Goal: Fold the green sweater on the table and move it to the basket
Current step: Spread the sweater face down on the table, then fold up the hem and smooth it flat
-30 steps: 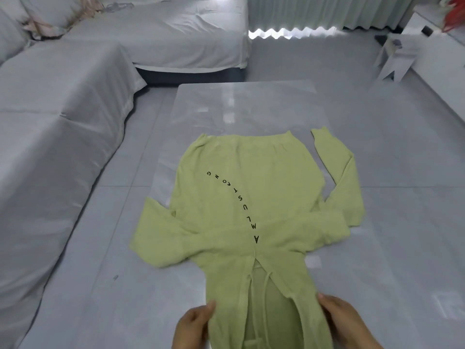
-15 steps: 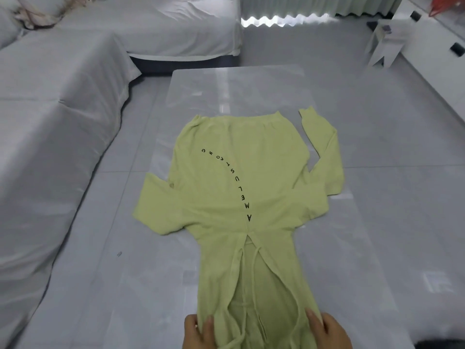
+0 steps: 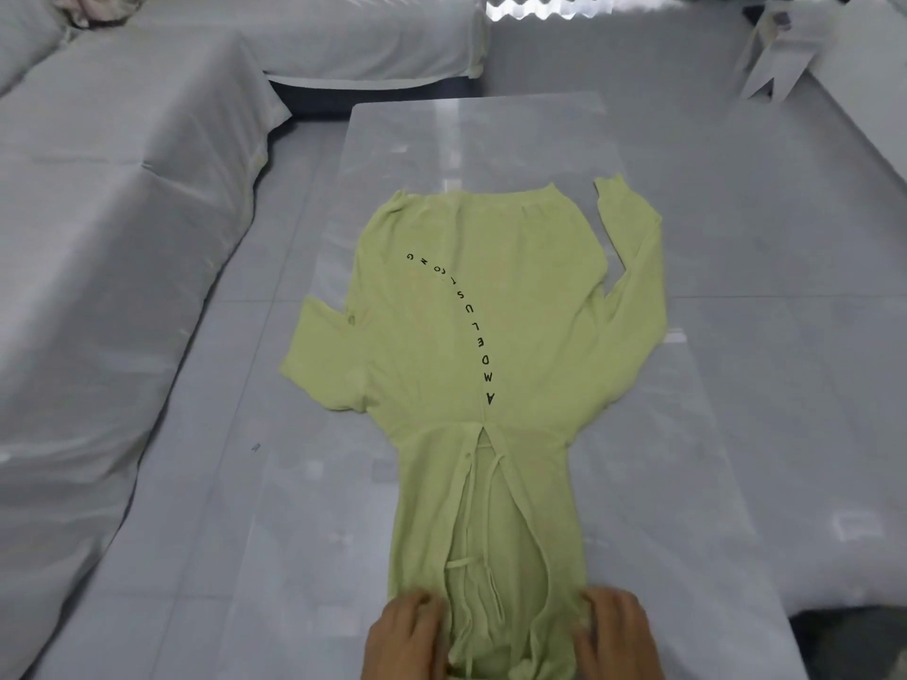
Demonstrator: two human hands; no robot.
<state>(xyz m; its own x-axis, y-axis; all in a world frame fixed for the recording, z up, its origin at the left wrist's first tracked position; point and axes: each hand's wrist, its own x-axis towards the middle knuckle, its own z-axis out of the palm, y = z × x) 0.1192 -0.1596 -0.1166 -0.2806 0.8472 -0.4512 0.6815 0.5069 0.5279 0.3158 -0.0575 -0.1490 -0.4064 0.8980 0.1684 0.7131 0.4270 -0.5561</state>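
Note:
The green sweater (image 3: 441, 331) lies flat on the clear glass table (image 3: 481, 135), hem at the far end and hood stretched toward me, with black letters curving down its middle. Its right sleeve bends up along the right side; the left sleeve is folded short at the left. My left hand (image 3: 407, 635) grips the hood's left edge at the near table edge, fingers curled into the cloth. My right hand (image 3: 613, 630) grips the hood's right edge the same way. Drawstrings lie in the hood opening between my hands. No basket is in view.
A sofa under a white cover (image 3: 98, 238) runs along the left and across the back. A white stool (image 3: 780, 51) and a white cabinet (image 3: 868, 81) stand at the far right. Grey tiled floor (image 3: 785, 287) surrounds the table.
Both hands drew the hood toward me, pulling it out long and narrow. The sweater's body slid nearer and the view tilted down over the table.

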